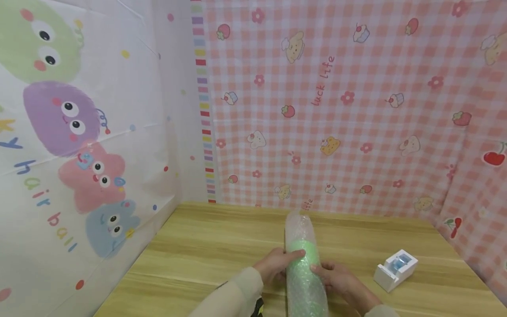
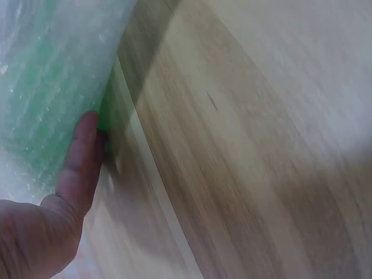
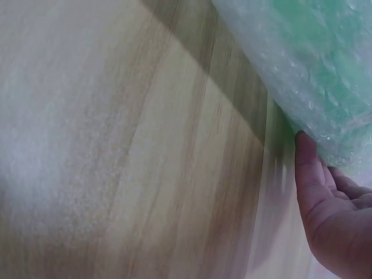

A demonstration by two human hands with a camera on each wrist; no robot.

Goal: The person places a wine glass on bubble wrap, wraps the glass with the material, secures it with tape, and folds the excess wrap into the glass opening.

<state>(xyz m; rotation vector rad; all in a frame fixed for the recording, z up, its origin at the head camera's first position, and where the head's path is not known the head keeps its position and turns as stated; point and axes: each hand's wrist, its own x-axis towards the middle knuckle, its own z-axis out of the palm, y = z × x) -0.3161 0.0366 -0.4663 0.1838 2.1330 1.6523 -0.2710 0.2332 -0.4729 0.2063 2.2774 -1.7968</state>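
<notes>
A long roll of clear bubble wrap (image 1: 303,286) lies on the wooden table, pointing away from me, with something light green showing through its layers. My left hand (image 1: 277,262) holds its left side, thumb laid over the top. From the right, my right hand (image 1: 342,279) grips it slightly nearer to me, thumb on the wrap. In the left wrist view, fingers (image 2: 81,157) press against the wrap (image 2: 52,75) close to the tabletop. The right wrist view has fingertips (image 3: 302,145) at the lower edge of the wrap (image 3: 314,70).
A white tape dispenser (image 1: 396,269) with a roll of bluish tape stands to the right of my right hand. The wooden table (image 1: 190,251) meets a pink checked cloth (image 1: 317,127) at the back and a white cartoon-printed sheet (image 1: 150,132) on the left.
</notes>
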